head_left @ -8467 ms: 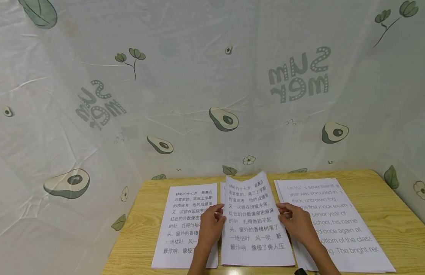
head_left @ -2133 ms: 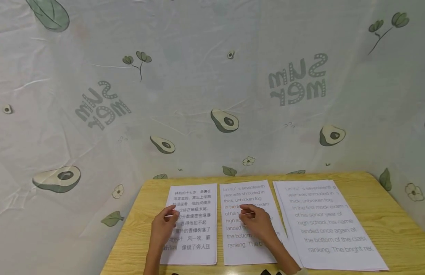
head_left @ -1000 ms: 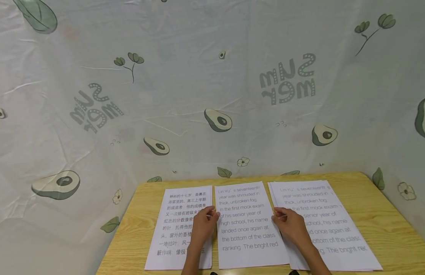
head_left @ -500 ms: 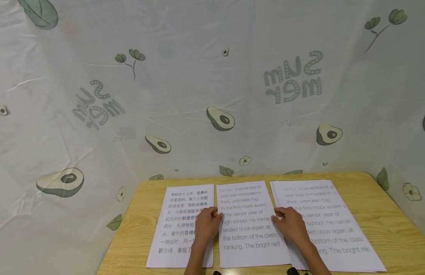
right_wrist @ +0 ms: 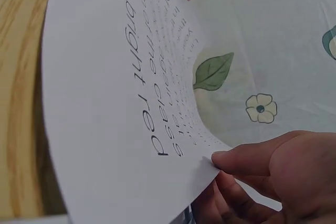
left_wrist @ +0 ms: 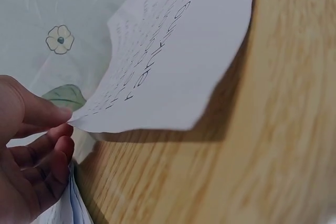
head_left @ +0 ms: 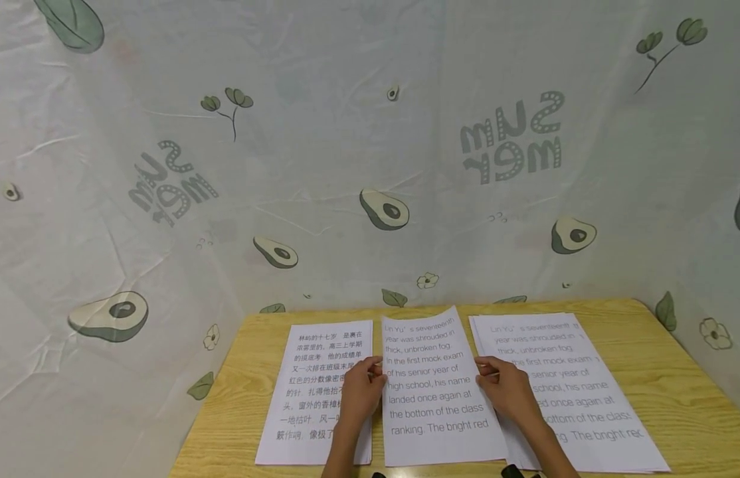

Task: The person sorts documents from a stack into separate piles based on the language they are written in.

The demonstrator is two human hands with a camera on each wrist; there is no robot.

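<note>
A sheet of paper [head_left: 432, 398] printed with large English text is held between both hands in the middle of the table. My left hand [head_left: 359, 395] pinches its left edge between thumb and fingers, and my right hand [head_left: 507, 392] does the same at the right edge. Raised off the wood, the paper [left_wrist: 157, 93] sags into a curve and casts a shadow. In the right wrist view, the thumb of the right hand [right_wrist: 268, 177] presses on the printed face while the fingers sit behind it.
To the left lies a stack of paper [head_left: 298, 425] with Chinese text, partly covered by the left hand. A slightly fanned stack of English pages [head_left: 591, 411] lies on the right, under the right forearm. Behind the wooden table [head_left: 669, 372] hangs an avocado-print cloth [head_left: 322, 166].
Earlier, the hands held a Chinese page in the middle, then hovered over the left stack and the English page. They have since moved to the English page's side edges and lifted it, bowing it.
</note>
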